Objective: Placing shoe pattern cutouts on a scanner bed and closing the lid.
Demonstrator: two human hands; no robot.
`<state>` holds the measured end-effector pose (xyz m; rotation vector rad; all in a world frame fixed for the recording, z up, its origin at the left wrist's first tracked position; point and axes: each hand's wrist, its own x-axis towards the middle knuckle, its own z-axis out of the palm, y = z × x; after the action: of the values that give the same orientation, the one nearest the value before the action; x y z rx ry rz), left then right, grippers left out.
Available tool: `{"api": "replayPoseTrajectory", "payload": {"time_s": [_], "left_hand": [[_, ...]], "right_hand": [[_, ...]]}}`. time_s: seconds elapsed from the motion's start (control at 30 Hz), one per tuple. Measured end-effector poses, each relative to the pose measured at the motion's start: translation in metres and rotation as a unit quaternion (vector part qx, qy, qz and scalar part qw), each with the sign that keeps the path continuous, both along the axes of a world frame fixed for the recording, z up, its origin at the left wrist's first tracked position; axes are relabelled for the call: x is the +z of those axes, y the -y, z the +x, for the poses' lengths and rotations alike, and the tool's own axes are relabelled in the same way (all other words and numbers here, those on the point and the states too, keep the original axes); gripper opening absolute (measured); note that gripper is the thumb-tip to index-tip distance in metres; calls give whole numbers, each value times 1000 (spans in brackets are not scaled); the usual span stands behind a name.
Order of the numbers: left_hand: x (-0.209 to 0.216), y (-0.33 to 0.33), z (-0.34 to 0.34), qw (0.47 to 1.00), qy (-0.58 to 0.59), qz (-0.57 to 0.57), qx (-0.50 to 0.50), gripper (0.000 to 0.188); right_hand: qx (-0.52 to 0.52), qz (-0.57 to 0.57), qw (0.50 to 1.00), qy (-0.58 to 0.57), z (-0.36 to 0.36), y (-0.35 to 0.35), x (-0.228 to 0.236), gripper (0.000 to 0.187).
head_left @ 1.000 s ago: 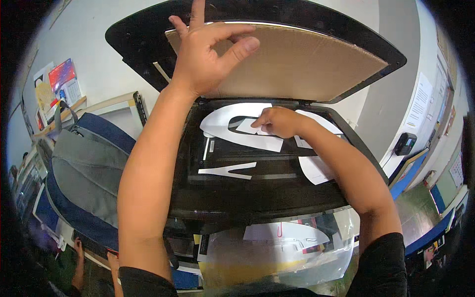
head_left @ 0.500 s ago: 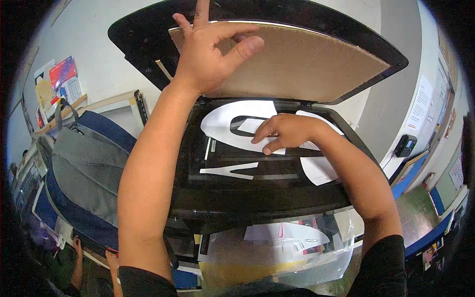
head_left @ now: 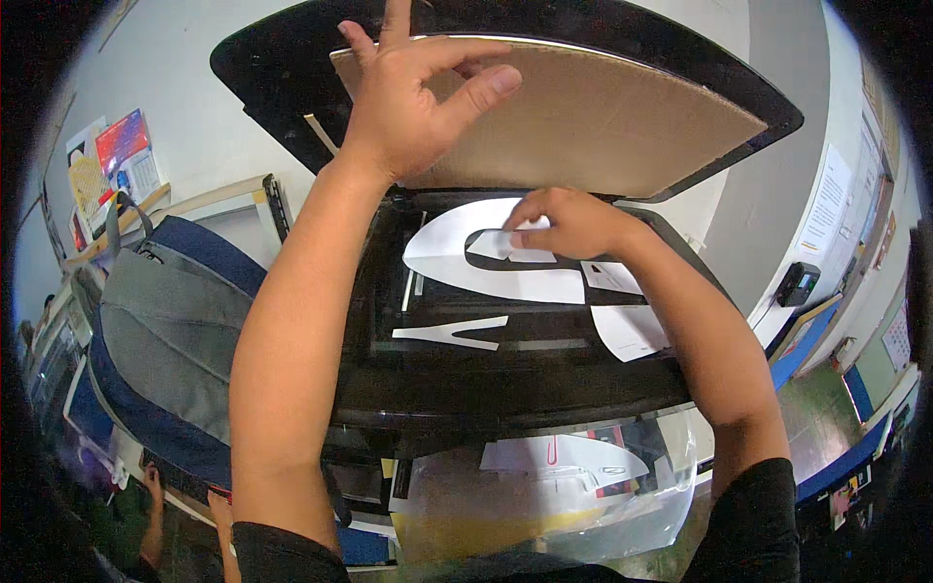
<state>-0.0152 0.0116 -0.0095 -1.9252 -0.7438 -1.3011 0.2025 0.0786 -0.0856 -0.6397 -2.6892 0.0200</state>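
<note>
My left hand sits at the top centre of the frame, fingers spread and thumb out, pressed against the edge of the raised lid, holding it up; it grips nothing else. The lid's tan underside fills the upper middle and upper right.

My right hand is at the centre, just under the lid, fingertips pinched down on a small white slip. The slip lies on the big cutout, a curved white paper shape flat on the dark glass of the scanner. I cannot tell whether the fingers lift the slip or only press it.

Below the big cutout, left of centre, lies a narrow pointed strip, apart from it. To the right of the cutout, under my right forearm, are two more white pieces, one just above the other, at the glass's right edge.

At the left of the frame a grey and blue backpack rests beside the scanner. At the bottom centre a clear plastic bag holds papers. At the right edge a small black device hangs on the wall.
</note>
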Motion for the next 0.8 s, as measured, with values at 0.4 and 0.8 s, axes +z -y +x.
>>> {"api": "replayPoseTrajectory", "payload": {"time_s": [0.4,0.8], "left_hand": [[1,0,-1,1000,-3,9,-1,45],[0,-3,-2,1000,-8,17,-4,45]], "right_hand": [[-60,-87,992,68,-16,-20,-28,58],[-49,-98,993,40,-5,-29,-25,29]]}}
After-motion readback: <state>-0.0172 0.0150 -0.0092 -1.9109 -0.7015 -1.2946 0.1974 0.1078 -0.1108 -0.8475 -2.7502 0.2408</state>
